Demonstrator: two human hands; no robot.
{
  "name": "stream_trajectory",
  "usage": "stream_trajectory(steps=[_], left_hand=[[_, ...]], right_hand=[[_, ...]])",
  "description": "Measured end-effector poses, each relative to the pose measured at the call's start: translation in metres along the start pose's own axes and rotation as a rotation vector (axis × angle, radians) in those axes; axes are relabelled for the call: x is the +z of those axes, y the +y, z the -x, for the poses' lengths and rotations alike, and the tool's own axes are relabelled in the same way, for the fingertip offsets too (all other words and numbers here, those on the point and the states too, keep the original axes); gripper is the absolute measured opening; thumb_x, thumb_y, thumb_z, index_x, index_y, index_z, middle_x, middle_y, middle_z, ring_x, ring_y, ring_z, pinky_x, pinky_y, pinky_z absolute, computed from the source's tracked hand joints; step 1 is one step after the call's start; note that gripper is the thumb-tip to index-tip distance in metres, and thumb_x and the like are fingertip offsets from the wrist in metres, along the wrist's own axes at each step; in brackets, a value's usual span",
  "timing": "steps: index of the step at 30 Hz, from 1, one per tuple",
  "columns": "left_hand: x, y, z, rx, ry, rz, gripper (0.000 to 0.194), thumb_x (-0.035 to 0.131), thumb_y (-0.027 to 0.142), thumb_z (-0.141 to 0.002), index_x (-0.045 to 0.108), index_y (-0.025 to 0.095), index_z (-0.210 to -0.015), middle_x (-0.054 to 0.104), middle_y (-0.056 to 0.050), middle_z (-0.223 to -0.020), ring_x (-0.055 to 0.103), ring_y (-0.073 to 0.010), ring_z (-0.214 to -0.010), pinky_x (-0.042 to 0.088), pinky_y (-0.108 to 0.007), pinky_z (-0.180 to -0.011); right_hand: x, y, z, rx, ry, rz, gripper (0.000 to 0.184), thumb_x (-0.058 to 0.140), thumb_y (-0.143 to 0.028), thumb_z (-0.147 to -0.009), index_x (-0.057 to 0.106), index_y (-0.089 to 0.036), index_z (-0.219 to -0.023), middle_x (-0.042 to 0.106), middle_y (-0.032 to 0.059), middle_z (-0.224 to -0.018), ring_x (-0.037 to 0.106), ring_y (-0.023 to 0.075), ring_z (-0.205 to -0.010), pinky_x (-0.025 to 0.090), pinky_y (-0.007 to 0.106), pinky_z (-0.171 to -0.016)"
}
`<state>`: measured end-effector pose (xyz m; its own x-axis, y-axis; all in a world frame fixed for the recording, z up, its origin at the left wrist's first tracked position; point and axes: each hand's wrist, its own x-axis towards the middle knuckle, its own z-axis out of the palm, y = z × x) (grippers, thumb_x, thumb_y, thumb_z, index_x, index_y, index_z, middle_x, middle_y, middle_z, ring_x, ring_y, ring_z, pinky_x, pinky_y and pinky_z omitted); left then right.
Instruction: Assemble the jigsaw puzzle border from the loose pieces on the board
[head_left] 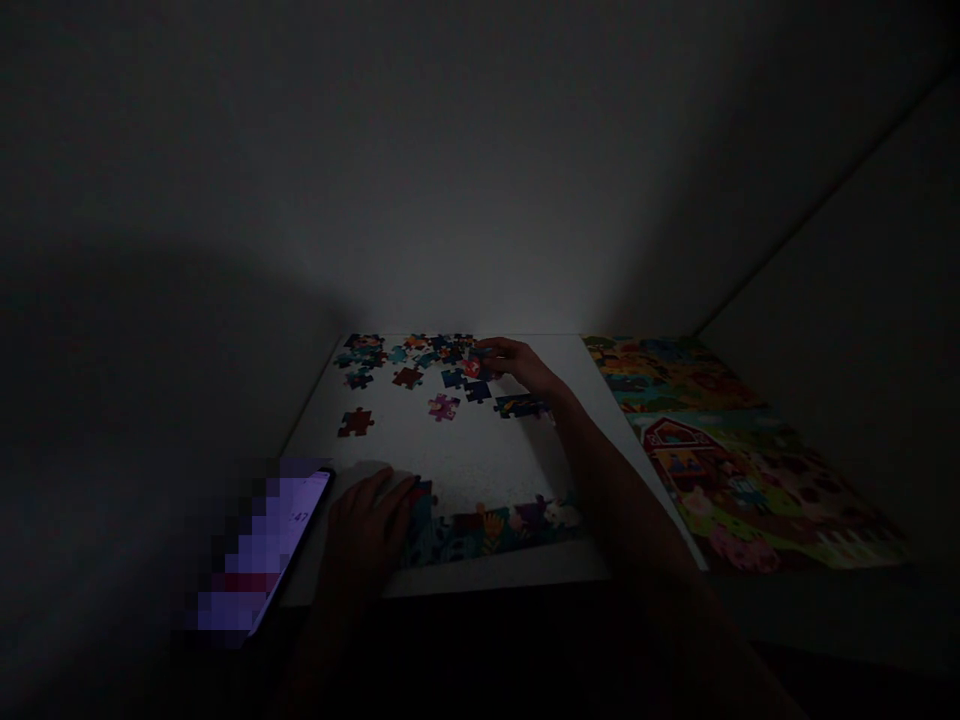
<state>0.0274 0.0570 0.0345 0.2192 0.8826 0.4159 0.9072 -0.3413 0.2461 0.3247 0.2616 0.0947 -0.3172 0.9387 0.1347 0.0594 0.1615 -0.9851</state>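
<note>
In dim light, my right hand (pixel 519 362) reaches to the far side of a white board (pixel 420 445). Its fingertips close on a dark puzzle piece with a red patch (pixel 472 368), at the edge of a heap of loose pieces (pixel 431 352). My left hand (pixel 369 515) lies with fingers stretched out over the left end of a joined strip of puzzle (pixel 491 528) along the near edge. Between the hands lie a pink-purple piece (pixel 444 406), a dark blue piece (pixel 477 391) and a small joined group (pixel 517 405), partly hidden by my right wrist.
A reddish-brown piece (pixel 355 423) lies at the board's left. A lit phone (pixel 277 540), its screen mostly pixelated, is left of my left hand. Colourful farm pictures (pixel 720 470) lie on the right, beyond my right forearm. A pale wall (pixel 465 200) rises behind the board.
</note>
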Motion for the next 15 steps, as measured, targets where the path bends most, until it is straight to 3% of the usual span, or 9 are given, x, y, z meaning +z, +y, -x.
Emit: stream_trajectory(steps=[5, 9, 15], left_hand=[[-0.001, -0.003, -0.001, 0.014, -0.037, 0.011, 0.036, 0.043, 0.035, -0.098, 0.069, 0.028, -0.12, 0.065, -0.011, -0.125, 0.059, -0.0305, -0.114, 0.048, -0.049, -0.094], [-0.003, -0.003, -0.001, 0.025, -0.066, 0.012, 0.035, 0.045, 0.036, -0.098, 0.068, 0.029, -0.122, 0.063, -0.011, -0.127, 0.058, -0.0302, -0.116, 0.048, -0.049, -0.095], [-0.007, 0.006, -0.002, -0.028, -0.052, 0.014, 0.033, 0.046, 0.031, -0.097, 0.069, 0.028, -0.121, 0.063, -0.01, -0.127, 0.057, -0.0295, -0.116, 0.046, -0.048, -0.096]], right_hand=[[0.027, 0.003, 0.0, 0.044, -0.219, -0.012, 0.039, 0.074, -0.028, -0.068, 0.073, -0.017, -0.105, 0.071, 0.003, -0.094, 0.06, 0.0123, -0.074, 0.047, 0.025, -0.066], [0.046, 0.014, 0.001, 0.085, -0.382, 0.016, 0.042, 0.072, -0.028, -0.072, 0.073, -0.017, -0.112, 0.072, 0.0032, -0.095, 0.059, 0.0119, -0.071, 0.044, 0.023, -0.061], [0.061, 0.025, 0.001, 0.103, -0.483, 0.038, 0.037, 0.073, -0.028, -0.073, 0.076, -0.017, -0.107, 0.075, 0.0048, -0.102, 0.064, 0.016, -0.087, 0.048, 0.028, -0.077]])
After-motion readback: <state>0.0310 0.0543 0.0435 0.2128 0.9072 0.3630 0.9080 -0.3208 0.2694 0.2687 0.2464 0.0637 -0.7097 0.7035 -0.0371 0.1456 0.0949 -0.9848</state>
